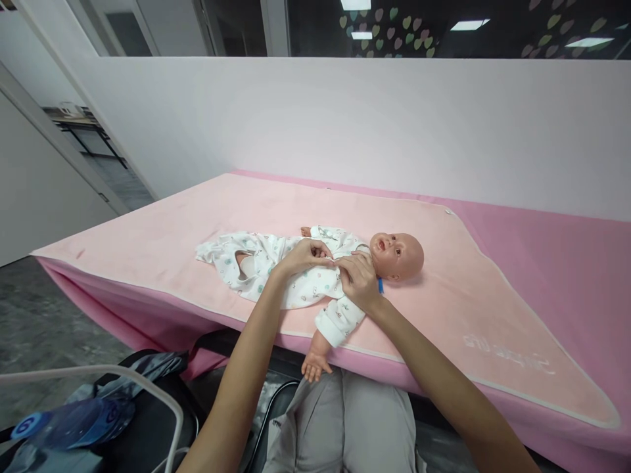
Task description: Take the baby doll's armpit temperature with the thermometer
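A baby doll (400, 255) lies on its back with its head to the right. It wears a white printed baby top (315, 289) and matching trousers (231, 249) with an opening that shows part of a leg. My left hand (308, 255) pinches the front of the top at the chest. Close beside it, my right hand (359, 277) also pinches the top just below the doll's neck. The fingertips of both hands nearly meet; the exact bit of cloth or fastening between them is hidden. One doll arm (318, 358) hangs over the near table edge.
A peach mat (444, 315) lies over a pink cloth (552, 256) on the table. A white wall (369, 125) rises behind. At lower left, a water bottle (73, 420) rests on a black chair (167, 401), near a pale curved tube (167, 397).
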Available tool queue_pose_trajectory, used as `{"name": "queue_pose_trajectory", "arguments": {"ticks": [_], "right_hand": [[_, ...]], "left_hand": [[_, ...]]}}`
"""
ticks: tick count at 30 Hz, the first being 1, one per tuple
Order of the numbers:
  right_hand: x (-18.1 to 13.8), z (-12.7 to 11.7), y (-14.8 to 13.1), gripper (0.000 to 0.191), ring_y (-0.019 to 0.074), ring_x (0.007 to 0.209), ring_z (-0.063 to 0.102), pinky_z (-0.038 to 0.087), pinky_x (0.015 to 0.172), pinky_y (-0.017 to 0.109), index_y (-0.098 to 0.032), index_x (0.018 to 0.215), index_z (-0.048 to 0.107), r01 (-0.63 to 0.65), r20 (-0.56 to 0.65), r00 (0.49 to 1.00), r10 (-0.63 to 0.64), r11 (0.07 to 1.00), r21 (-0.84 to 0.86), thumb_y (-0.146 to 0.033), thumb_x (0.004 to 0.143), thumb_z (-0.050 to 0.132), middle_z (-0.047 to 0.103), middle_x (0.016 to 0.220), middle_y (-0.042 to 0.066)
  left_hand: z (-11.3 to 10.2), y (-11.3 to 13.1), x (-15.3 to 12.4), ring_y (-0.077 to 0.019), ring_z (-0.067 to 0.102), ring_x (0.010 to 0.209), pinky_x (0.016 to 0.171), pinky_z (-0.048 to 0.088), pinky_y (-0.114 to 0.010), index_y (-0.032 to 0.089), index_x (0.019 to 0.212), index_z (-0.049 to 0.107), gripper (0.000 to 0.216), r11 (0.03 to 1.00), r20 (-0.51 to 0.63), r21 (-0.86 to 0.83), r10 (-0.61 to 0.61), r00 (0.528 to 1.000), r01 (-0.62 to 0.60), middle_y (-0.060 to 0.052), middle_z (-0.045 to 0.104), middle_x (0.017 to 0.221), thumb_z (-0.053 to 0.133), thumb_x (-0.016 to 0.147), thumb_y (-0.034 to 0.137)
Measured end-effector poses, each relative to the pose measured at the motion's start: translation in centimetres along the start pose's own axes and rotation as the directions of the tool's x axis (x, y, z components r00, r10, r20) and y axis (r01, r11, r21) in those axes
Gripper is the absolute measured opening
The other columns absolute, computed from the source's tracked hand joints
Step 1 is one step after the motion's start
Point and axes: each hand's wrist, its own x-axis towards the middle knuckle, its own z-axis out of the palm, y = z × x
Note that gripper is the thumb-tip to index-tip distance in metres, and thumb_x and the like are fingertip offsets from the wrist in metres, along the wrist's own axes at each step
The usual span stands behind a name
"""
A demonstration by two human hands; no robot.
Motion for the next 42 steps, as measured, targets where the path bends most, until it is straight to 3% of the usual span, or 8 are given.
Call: {"name": "queue_pose_trajectory", "arguments": {"ticks": [7,13,17,22,25,29,34,42], "right_hand": [[-0.3,0.2,0.1,0.022,0.0174,0.080,0.058,0.046,0.082,0.036,-0.020,0.097,0.055,-0.062,-0.044,0.997,0.060,0.997,-0.045,-0.006,0.083,0.045,0.066,0.083,0.004],[-0.1,0.2,0.0,0.022,0.0181,0.080,0.058,0.045,0.081,0.035,-0.019,0.097,0.056,-0.073,-0.034,0.997,0.072,0.997,-0.040,-0.005,0.083,0.045,0.066,0.084,0.004],[0.0,0.1,0.0,0.021,0.0181,0.078,0.056,0.045,0.081,0.035,-0.018,0.096,0.056,-0.090,-0.032,0.996,0.089,0.995,-0.046,-0.005,0.082,0.047,0.066,0.082,0.004],[0.0,0.1,0.1,0.018,0.0182,0.078,0.056,0.044,0.080,0.035,-0.018,0.093,0.057,-0.097,-0.006,0.995,0.096,0.995,-0.040,-0.007,0.084,0.046,0.066,0.082,0.004],[0.0,0.1,0.0,0.018,0.0180,0.079,0.056,0.043,0.080,0.035,-0.018,0.092,0.057,-0.102,0.008,0.995,0.102,0.994,-0.037,-0.007,0.084,0.045,0.067,0.083,0.004],[0.1,0.1,0.0,0.019,0.0174,0.077,0.056,0.042,0.079,0.034,-0.018,0.090,0.058,-0.114,0.018,0.993,0.114,0.993,-0.034,-0.007,0.084,0.044,0.066,0.082,0.004],[0.1,0.1,0.0,0.020,0.0172,0.076,0.055,0.042,0.077,0.033,-0.018,0.087,0.059,-0.127,0.029,0.991,0.128,0.992,-0.026,-0.006,0.083,0.044,0.065,0.080,0.003],[0.0,0.1,0.1,0.021,0.0174,0.077,0.055,0.041,0.078,0.033,-0.019,0.084,0.060,-0.147,0.051,0.988,0.148,0.989,-0.027,-0.005,0.083,0.043,0.065,0.080,0.003]], "left_hand": [[-1.3,0.7,-2.5,-0.0136,0.053,0.071,0.065,0.042,-0.025,0.015,0.087,0.064,0.039,0.996,-0.064,0.086,0.024,0.998,-0.019,-0.002,0.058,0.076,0.076,0.060,0.041],[-2.3,-0.5,-6.2,-0.0214,0.055,0.100,0.091,0.041,-0.034,0.020,0.086,0.068,0.023,0.971,-0.192,0.235,0.079,0.978,-0.033,-0.007,0.063,0.102,0.061,0.077,0.040],[-2.2,-0.9,-6.4,-0.0217,0.056,0.100,0.089,0.042,-0.034,0.018,0.080,0.066,0.021,0.990,-0.167,0.130,0.077,0.983,-0.056,-0.008,0.063,0.101,0.056,0.081,0.036],[-2.0,-1.0,-5.9,-0.0213,0.058,0.090,0.082,0.044,-0.031,0.016,0.085,0.064,0.028,0.994,-0.262,0.090,-0.043,0.964,0.068,-0.007,0.065,0.091,0.052,0.082,0.040],[-1.9,-1.1,-5.9,-0.0215,0.058,0.092,0.083,0.044,-0.031,0.016,0.087,0.064,0.030,0.990,-0.289,0.114,-0.042,0.956,0.078,-0.006,0.066,0.094,0.050,0.083,0.042],[-2.0,-1.1,-5.9,-0.0222,0.059,0.092,0.082,0.045,-0.031,0.015,0.089,0.065,0.032,0.989,-0.260,0.121,-0.051,0.964,0.085,-0.008,0.067,0.095,0.052,0.081,0.044],[-2.5,-0.7,-6.1,-0.0213,0.058,0.093,0.082,0.046,-0.032,0.016,0.094,0.064,0.033,0.989,-0.126,0.142,-0.031,0.992,0.049,-0.007,0.065,0.098,0.058,0.077,0.044],[-3.0,-0.6,-6.4,-0.0206,0.056,0.101,0.090,0.043,-0.033,0.019,0.098,0.065,0.027,0.996,-0.057,0.088,0.026,0.998,-0.020,-0.008,0.062,0.107,0.056,0.081,0.039]]}}
